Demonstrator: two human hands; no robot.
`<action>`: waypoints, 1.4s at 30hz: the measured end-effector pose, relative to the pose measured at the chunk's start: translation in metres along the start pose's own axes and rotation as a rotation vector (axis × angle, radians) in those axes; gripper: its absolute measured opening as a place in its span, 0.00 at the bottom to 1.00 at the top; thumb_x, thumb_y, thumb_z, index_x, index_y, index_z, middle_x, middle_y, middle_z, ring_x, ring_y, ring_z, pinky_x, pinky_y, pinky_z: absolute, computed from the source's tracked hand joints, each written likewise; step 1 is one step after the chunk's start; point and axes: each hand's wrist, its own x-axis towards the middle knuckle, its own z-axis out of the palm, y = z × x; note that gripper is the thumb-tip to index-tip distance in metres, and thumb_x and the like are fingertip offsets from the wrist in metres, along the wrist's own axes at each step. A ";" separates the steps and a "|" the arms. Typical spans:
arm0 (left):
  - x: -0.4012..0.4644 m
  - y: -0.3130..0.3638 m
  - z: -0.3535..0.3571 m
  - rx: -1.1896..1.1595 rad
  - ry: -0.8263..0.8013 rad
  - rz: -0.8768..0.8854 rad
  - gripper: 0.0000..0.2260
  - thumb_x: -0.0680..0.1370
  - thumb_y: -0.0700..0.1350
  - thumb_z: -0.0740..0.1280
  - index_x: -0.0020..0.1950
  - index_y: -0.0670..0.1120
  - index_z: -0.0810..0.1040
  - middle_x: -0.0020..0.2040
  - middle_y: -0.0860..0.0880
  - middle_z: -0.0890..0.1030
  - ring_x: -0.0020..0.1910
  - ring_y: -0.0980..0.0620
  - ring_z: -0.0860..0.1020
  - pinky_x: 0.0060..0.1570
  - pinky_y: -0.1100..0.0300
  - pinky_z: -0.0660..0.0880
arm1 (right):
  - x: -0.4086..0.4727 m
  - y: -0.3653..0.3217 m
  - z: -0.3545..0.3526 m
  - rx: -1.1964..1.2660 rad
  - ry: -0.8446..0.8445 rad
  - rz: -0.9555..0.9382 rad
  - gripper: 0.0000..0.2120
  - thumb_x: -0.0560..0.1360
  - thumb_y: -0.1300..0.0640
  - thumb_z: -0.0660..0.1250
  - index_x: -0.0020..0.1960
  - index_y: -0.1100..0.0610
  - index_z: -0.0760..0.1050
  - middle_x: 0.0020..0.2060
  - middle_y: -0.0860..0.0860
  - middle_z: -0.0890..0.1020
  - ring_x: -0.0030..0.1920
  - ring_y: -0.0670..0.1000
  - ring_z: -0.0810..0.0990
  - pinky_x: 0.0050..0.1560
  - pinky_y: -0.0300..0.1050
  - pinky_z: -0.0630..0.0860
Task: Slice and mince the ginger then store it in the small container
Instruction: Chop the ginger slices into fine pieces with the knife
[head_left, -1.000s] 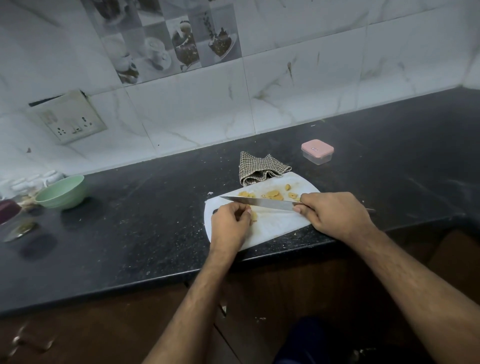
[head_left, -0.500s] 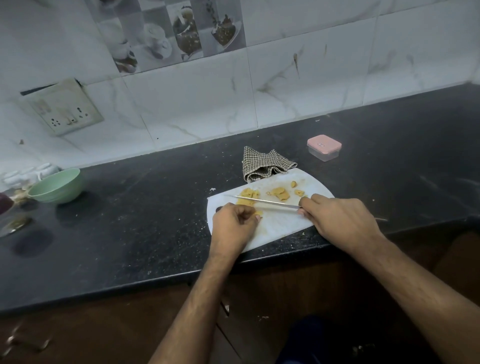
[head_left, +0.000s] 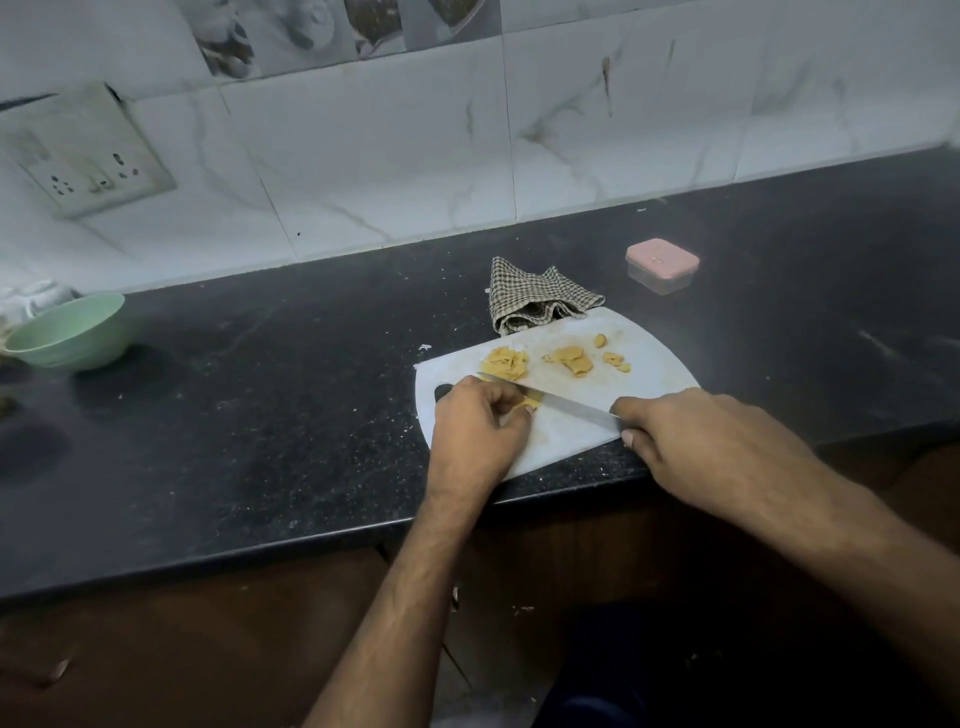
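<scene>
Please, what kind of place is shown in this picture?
Most likely a home kitchen. A dark stone counter runs along a tiled wall with a socket plate, and ginger slices lie on a white cutting board.

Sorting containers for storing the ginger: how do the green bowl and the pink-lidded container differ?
The bowl is round, open-topped and opaque green; the container is squarish, closed by a pink lid, with a clear body. The bowl looks larger. The bowl sits far left by the wall; the container sits right, beyond the board. Both rest on the black counter, apart from both hands.
</scene>
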 end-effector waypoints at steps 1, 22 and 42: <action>0.000 0.000 0.000 -0.003 0.000 0.003 0.04 0.76 0.46 0.75 0.49 0.48 0.86 0.43 0.57 0.80 0.39 0.62 0.76 0.44 0.67 0.75 | 0.001 -0.002 -0.004 -0.012 -0.018 -0.002 0.07 0.83 0.47 0.54 0.55 0.44 0.70 0.43 0.48 0.78 0.41 0.53 0.73 0.40 0.47 0.70; 0.001 0.000 -0.001 -0.074 -0.046 -0.058 0.02 0.77 0.44 0.75 0.47 0.46 0.87 0.37 0.59 0.80 0.36 0.63 0.75 0.35 0.77 0.69 | 0.008 -0.014 -0.018 -0.119 -0.183 0.006 0.07 0.85 0.48 0.51 0.47 0.46 0.60 0.38 0.48 0.72 0.38 0.51 0.72 0.39 0.48 0.70; 0.001 -0.001 -0.002 -0.184 -0.035 -0.161 0.05 0.74 0.44 0.79 0.48 0.46 0.88 0.35 0.58 0.81 0.29 0.68 0.74 0.32 0.76 0.69 | 0.003 -0.018 -0.024 -0.140 -0.203 0.015 0.07 0.85 0.47 0.51 0.49 0.45 0.61 0.39 0.48 0.72 0.41 0.53 0.73 0.41 0.48 0.70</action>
